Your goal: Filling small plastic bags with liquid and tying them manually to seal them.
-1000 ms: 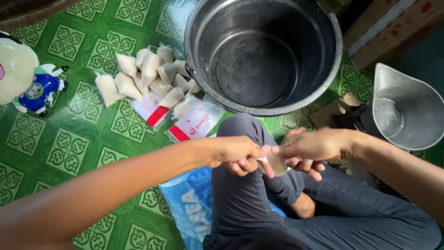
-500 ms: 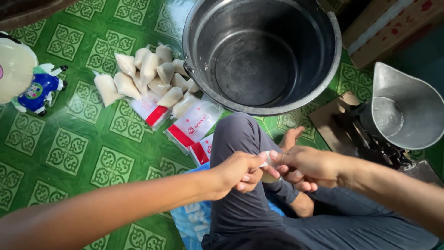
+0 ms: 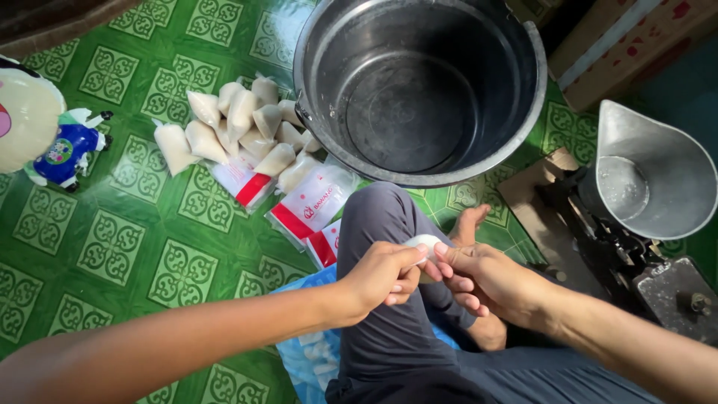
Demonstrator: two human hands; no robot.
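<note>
Over my bent knee, my left hand [image 3: 385, 278] and my right hand [image 3: 490, 278] meet, both pinching a small white filled plastic bag [image 3: 423, 243]. Only its pale top shows between the fingers. To the upper left, a pile of several similar small filled bags [image 3: 239, 123] lies on the green patterned floor [image 3: 112, 247]. Flat clear packets with red bands [image 3: 310, 209] lie beside the pile, close to my knee.
A large empty dark metal bucket [image 3: 523, 120] stands ahead. A metal scoop pan on a black scale [image 3: 651, 179] is at right, cardboard boxes [image 3: 636, 37] behind it. A toy figure [image 3: 52, 142] sits at left. A blue plastic bag [image 3: 310, 352] lies under my leg.
My hands stayed joined on the small bag and shifted slightly; the view moved a little, bringing more of the red-banded packets into sight.
</note>
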